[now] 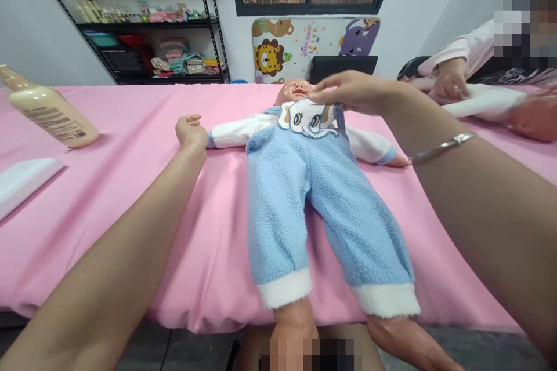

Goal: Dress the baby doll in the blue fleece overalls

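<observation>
A baby doll (pixel 300 90) lies on its back, its legs over the near table edge. It wears light-blue fleece overalls (pixel 278 197) with an elephant face (pixel 308 119) on the bib, over a white top with blue cuffs. My left hand (pixel 191 130) is at the end of the sleeve (pixel 232 132) on the left, fingers curled in; the doll's hand there is hidden behind it. Above the top of the bib, by the doll's chin, is my right hand (pixel 348 90), its fingers stretched out; whether they touch the cloth I cannot tell.
Pink cloth (pixel 108 185) covers the table. At the left stand a pump bottle (pixel 56 113) and a white flat object (pixel 28 182). Across the table's right side, another person's hand (pixel 452 81) is on a second doll (pixel 533 116). Shelves (pixel 148 26) stand behind.
</observation>
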A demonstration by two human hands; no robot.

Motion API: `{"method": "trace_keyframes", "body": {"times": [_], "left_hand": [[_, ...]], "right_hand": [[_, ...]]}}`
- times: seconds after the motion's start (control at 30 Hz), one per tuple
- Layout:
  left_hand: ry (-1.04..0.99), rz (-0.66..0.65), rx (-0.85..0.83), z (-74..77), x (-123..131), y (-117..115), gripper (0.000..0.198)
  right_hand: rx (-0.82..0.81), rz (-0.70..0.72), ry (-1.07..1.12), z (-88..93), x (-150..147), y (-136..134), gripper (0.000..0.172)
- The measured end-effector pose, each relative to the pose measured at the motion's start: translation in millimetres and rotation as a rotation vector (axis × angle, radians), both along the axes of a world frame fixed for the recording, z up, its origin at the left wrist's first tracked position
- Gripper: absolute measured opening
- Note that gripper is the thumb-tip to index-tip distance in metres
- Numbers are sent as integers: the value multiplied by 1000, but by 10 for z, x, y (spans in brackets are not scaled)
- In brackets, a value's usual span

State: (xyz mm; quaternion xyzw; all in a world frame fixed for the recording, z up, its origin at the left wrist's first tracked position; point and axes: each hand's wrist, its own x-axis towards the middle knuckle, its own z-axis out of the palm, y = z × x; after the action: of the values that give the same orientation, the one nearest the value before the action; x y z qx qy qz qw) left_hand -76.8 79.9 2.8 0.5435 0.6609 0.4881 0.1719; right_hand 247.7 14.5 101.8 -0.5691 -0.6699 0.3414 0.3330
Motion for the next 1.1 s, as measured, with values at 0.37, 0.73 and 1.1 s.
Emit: {"method": "trace_keyframes", "body": {"times": [0.37, 0.73, 1.1], "left_hand": [[425, -644, 42, 277, 825, -574, 44], [-101, -1107, -394, 310, 469, -470, 36], [-562, -911, -328, 66, 627, -387, 28]], "right_hand": [[72, -108, -420, -640, 308, -530, 46], [128, -274, 142, -908, 253, -593, 26], [161, -242, 264, -1056, 85, -511, 29]]}}
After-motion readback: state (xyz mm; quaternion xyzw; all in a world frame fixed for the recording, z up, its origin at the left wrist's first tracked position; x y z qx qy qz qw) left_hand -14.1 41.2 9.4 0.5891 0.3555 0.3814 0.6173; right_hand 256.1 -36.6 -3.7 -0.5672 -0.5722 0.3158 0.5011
